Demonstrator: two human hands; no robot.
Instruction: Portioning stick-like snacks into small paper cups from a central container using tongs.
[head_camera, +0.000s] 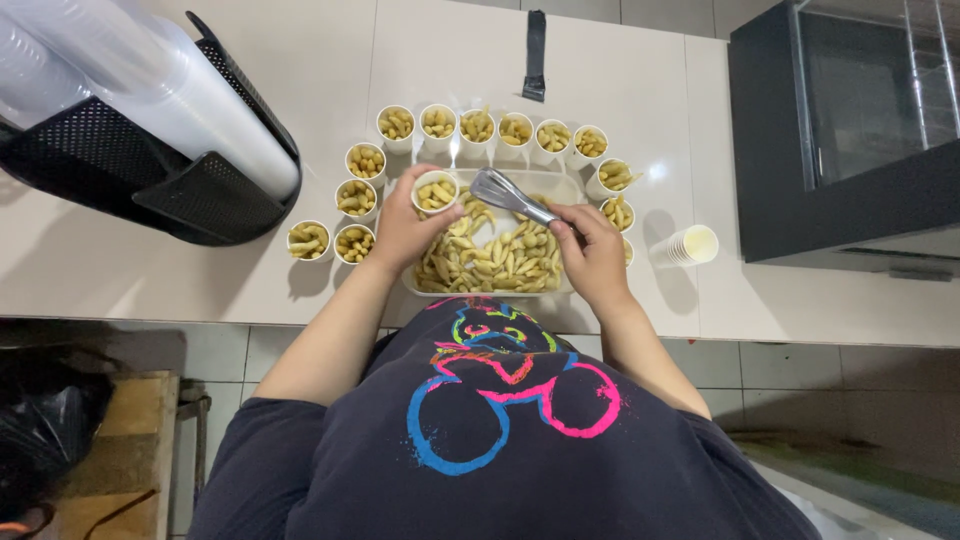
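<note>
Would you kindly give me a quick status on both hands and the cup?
Left hand holds small white paper cup, filled. Right hand grips metal tongs above clear plastic snack tray. Nothing in the way.

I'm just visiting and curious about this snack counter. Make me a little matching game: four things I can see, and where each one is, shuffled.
Things:
1. metal tongs
2. stack of empty paper cups
3. filled cup
4. black basket

Places:
A. lying on its side at the counter's right
B. in the left hand, over the tray
C. at the counter's far left, holding stacked clear plastic cups
D. in the right hand, over the tray

Pairs: 1-D, 2-A, 3-B, 4-C
</note>
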